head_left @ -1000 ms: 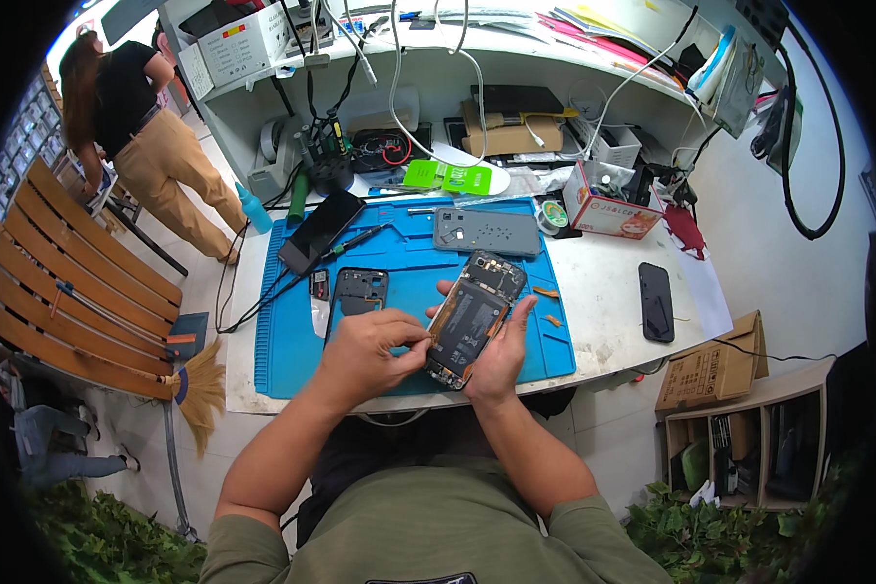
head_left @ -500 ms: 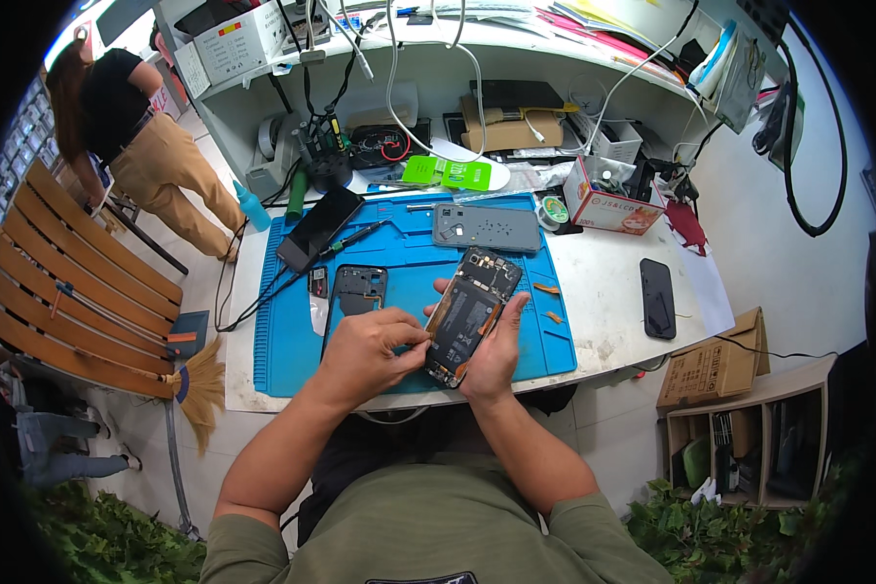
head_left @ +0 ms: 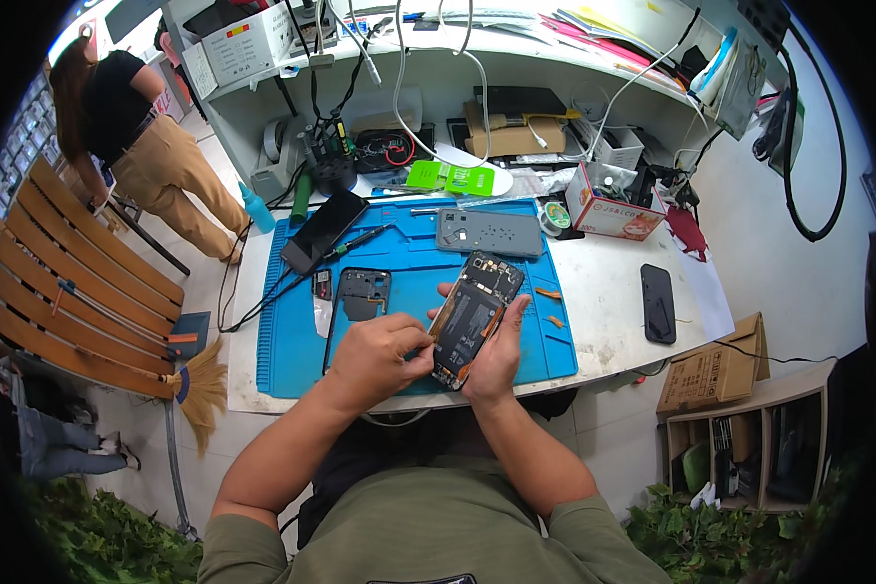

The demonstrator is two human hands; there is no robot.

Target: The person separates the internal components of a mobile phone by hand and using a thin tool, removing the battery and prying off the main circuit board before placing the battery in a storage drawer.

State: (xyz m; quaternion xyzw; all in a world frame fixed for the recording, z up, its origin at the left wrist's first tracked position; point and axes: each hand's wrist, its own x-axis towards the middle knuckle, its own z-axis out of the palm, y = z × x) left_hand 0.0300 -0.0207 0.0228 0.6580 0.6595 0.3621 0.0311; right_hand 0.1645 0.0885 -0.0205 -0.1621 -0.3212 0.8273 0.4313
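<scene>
Now, from the left, a black phone frame (head_left: 365,289) lies on the blue mat (head_left: 292,362); the left hand (head_left: 380,355) bunches its fingertips at the near-left edge of the opened phone (head_left: 469,316), anything pinched there hidden. A hard tug could tear the orange-brown ribbon (head_left: 449,317)! Rightward, the right hand (head_left: 494,365) cradles that phone above the mat; a slackening grip could drop it.

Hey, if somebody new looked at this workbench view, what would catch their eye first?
Probably the opened phone front and centre, insides exposed, held in the right grip with the left grip at its left edge. Next, the bright blue mat beneath, and the lime-green packaging beyond its far edge. Off to the left, a straw broom stands out too.
</scene>
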